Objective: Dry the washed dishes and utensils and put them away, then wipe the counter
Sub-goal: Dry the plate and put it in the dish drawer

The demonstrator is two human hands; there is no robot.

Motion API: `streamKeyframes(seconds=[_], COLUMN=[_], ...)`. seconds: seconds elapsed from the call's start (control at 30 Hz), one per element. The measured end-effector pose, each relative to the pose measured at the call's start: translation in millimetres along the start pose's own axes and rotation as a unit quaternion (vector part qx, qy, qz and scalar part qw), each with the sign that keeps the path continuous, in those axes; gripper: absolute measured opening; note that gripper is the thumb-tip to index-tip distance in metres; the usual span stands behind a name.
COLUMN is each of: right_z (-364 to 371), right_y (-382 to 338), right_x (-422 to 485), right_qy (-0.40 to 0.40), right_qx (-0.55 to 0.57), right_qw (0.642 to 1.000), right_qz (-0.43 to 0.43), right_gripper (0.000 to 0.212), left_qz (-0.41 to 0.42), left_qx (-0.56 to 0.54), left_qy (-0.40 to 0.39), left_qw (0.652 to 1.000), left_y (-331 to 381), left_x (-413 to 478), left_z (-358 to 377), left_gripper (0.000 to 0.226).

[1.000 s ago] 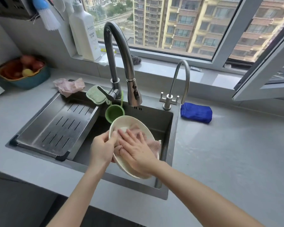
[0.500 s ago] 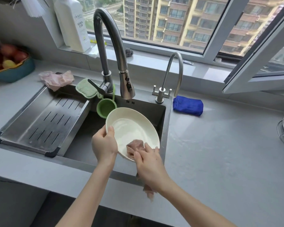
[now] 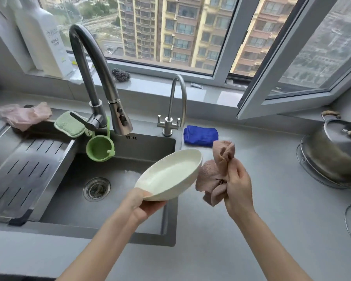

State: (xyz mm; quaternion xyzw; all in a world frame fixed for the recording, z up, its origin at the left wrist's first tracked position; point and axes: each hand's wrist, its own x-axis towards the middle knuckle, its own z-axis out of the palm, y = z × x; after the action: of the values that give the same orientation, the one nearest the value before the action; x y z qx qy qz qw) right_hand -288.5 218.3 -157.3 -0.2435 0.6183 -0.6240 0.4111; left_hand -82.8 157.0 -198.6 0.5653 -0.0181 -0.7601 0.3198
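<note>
The left hand grips the cream oval ceramic bowl by its near rim, thumb on the inner edge and fingers curled underneath. The bowl tilts with its hollow facing up and left, held in the air over the right edge of the dark steel sink. The right hand clutches a bunched pinkish-brown cloth, fingers curled tight round its middle, above the grey counter just right of the sink. The cloth sits just beside the bowl's right rim; whether they touch cannot be told.

Behind the hands, a folded blue cloth lies on the counter at the sink's back right corner, near the small steel tap. The tall curved faucet rises at the sink's back edge, with a green silicone cup hanging below it. A slotted steel drain tray covers the sink's left side. A steel pot stands at the counter's right edge, with a broad stretch of counter between it and the sink.
</note>
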Motion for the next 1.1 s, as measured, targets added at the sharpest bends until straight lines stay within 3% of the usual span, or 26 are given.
streamKeyframes(seconds=[0.1,0.17,0.23,0.33,0.43,0.63,0.7,0.77,0.9,0.97,1.1], right_z=[24,48,59,44,12,-20,-24,-26,-27,-23,-22], right_y=[7,25,23,1,-28,-68,-75,-77,-71,-69,-53], right_x=[-38,-42,-27,3,34,68,66,60,59,57,55], right_qy=[-0.056,0.008,0.098,0.114,0.004,-0.173,-0.219,-0.242,-0.212,-0.171,-0.061], right_qx=[-0.051,-0.165,-0.169,-0.033,0.058,-0.064,-0.064,-0.073,-0.114,-0.116,-0.064], right_qw=[0.99,0.956,0.938,0.967,0.993,0.979,0.959,0.937,0.932,0.943,0.968], right_qz=[-0.121,-0.244,-0.287,-0.225,-0.1,0.085,0.17,0.242,0.271,0.259,0.236], right_gripper=[0.026,0.036,0.045,0.044,0.043,0.06,0.045,0.025,0.023,0.016,0.025], left_qz=[-0.042,-0.063,-0.078,-0.022,0.084,0.192,0.203,0.2,0.157,0.147,0.178], left_qx=[-0.036,-0.022,-0.02,0.04,0.161,0.365,0.404,0.425,0.459,0.436,0.235], left_qy=[-0.055,-0.114,-0.149,-0.128,-0.137,-0.229,-0.24,-0.255,-0.302,-0.291,-0.205], left_qw=[0.997,0.991,0.986,0.991,0.974,0.882,0.859,0.845,0.821,0.839,0.933], left_y=[-13,-24,-33,-30,-12,27,37,45,61,64,19], left_x=[-4,-12,-19,-15,-10,-27,-24,-21,-17,-14,-10], left_z=[29,46,58,62,54,45,45,45,55,58,54], left_gripper=[0.028,0.028,0.025,0.031,0.041,0.045,0.051,0.055,0.061,0.053,0.048])
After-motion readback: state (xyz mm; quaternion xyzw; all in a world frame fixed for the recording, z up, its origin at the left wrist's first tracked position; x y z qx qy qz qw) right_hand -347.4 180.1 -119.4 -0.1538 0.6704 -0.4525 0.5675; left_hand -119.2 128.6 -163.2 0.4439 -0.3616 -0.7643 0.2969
